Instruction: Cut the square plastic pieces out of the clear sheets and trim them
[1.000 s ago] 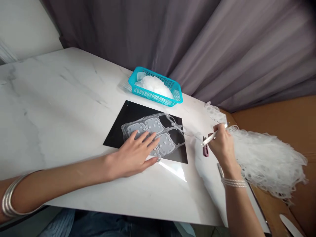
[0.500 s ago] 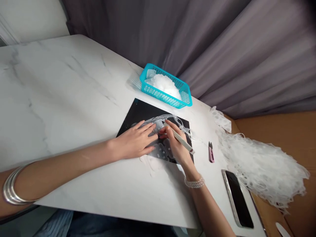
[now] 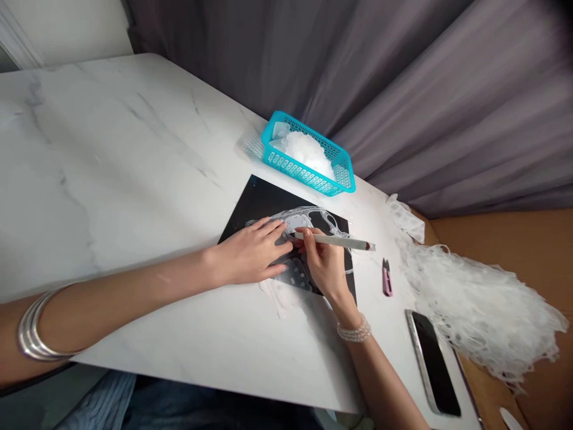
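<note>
My left hand lies flat with its fingers spread on a translucent, whitish sheet with cut-out shapes, pressing it against a black mat. In a pinch grip, my right hand holds a slim white pen-shaped tool, whose dark reddish back end points right. The tool's working tip is down at the sheet beside my left fingertips, too small to make out. Thin loops of the same clear material trail to the right across the mat. Part of the sheet is hidden under both hands.
A turquoise basket of white pieces stands behind the mat. To the right lie pink-handled thread snips, a phone, a perforated white scrap and a big heap of lacy offcuts. Grey curtain hangs behind the table.
My right hand has turned the pen-shaped tool from slanting toward me to nearly level, its back end swinging up and right. My left hand stays on the sheet; the view has shifted slightly.
</note>
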{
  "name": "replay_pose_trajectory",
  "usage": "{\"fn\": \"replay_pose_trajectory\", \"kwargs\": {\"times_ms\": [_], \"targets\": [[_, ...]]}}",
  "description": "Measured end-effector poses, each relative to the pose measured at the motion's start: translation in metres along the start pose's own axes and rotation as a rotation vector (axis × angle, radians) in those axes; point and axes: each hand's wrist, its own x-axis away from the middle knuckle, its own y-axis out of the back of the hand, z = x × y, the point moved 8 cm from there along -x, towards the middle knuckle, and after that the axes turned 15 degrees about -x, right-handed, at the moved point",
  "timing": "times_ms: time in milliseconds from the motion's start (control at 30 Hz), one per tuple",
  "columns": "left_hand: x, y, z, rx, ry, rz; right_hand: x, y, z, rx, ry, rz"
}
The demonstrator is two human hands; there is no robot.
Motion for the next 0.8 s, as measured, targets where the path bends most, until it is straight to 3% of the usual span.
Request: {"fn": "replay_pose_trajectory", "kwargs": {"times_ms": [233,467,800], "targets": [[-0.001,0.001,0.000,0.003,-0.007,0.025,-0.006,-0.012,0.005,0.138,0.076,0.073],[0.000,0.002,0.000,0.024,0.019,0.020,0.012,-0.005,0.023,0.222,0.136,0.094],[-0.001,-0.003,0.002,0.015,-0.025,0.074,0.003,-0.014,0.014,0.301,0.232,0.119]]}}
